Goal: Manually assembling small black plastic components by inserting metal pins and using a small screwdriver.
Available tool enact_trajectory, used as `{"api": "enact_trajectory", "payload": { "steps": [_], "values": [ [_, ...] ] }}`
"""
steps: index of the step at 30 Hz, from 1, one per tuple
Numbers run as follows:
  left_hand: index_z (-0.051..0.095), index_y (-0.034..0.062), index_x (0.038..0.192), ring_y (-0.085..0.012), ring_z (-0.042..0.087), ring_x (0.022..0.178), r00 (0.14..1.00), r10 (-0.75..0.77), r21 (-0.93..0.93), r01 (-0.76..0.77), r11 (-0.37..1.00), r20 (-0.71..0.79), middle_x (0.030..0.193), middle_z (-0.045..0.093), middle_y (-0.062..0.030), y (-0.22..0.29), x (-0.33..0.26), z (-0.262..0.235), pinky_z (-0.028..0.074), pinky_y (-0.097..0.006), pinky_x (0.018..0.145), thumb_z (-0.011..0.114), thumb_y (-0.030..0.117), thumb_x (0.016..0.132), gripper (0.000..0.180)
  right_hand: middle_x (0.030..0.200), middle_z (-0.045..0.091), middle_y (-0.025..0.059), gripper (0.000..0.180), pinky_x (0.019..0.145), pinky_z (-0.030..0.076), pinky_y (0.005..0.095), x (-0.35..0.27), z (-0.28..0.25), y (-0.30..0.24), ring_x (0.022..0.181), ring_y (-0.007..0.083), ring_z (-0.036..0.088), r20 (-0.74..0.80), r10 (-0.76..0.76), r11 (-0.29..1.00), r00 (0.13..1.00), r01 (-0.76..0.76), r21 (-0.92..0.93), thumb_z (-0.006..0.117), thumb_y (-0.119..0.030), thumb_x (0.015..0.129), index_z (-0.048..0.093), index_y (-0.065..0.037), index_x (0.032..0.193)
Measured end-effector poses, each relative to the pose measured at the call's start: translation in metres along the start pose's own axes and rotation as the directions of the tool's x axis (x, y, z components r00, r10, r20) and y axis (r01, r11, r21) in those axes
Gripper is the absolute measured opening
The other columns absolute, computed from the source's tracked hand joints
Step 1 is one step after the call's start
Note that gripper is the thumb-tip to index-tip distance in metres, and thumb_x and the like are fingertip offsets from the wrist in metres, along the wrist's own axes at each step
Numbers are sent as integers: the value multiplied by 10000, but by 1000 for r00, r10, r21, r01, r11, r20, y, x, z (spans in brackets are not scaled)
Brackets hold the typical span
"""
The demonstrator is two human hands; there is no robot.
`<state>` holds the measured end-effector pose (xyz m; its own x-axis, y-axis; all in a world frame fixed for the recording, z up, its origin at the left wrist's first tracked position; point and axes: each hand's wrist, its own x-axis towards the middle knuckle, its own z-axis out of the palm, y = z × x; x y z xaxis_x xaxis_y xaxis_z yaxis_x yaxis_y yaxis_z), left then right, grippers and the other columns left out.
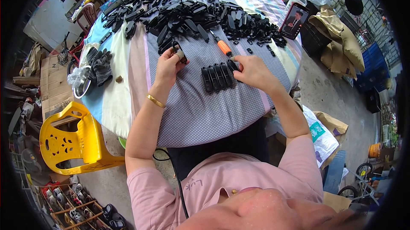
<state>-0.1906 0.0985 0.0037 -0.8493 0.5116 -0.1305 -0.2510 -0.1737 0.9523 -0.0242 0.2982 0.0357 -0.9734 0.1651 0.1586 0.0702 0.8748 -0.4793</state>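
Note:
My left hand (168, 65) is closed, its fingers pinching a small black plastic piece, partly hidden by the fingers, close to the front of the pile. To the right, the thumb and fingers of my right hand (252, 72) grip a black curved plastic part (232, 65). That part is at the right end of a row of similar black curved parts (217, 77) lined up side by side on the cloth. Just beyond the row lies a screwdriver with an orange handle (223, 47), its shaft pointing toward the pile. A large heap of loose black plastic parts (179, 18) covers the far side of the table.
A patterned cloth (192, 119) covers the round table. Grey gloves (100, 65) lie at its left, and a phone (294, 20) stands at the far right. A yellow plastic chair (81, 140) stands on the left; cardboard, bags and a blue crate (369, 70) are on the right.

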Motion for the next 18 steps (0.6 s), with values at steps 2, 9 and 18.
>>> {"api": "enact_trajectory", "payload": {
  "steps": [2, 9, 18],
  "values": [
    [504, -24, 1089, -173, 593, 763, 1000, -2, -15, 2, 1000, -12, 880, 552, -73, -1, -1, 1, 539, -311, 718, 473, 38, 874, 226, 720, 625, 187, 349, 711, 490, 372, 1, -2, -3, 708, 315, 621, 0, 31, 999, 1000, -31, 39, 588, -158, 672, 621, 33, 962],
    [512, -32, 1021, -162, 578, 745, 1000, -6, -31, 6, 1000, 12, 869, 541, -60, 0, -4, 6, 540, -283, 672, 460, 1, 825, 206, 717, 626, 182, 272, 695, 490, 383, -1, 4, -5, 693, 322, 619, -9, -7, 1000, 1000, 8, 10, 595, -162, 701, 641, 18, 901],
    [523, -4, 1029, -120, 570, 748, 999, 31, -75, -28, 997, 34, 882, 555, -46, -3, -6, 5, 542, -263, 674, 598, 98, 826, 240, 645, 603, 141, 262, 603, 484, 343, -2, 2, 6, 593, 259, 605, -112, 20, 992, 994, -6, 123, 636, -182, 751, 645, -11, 948]
  ]
}}
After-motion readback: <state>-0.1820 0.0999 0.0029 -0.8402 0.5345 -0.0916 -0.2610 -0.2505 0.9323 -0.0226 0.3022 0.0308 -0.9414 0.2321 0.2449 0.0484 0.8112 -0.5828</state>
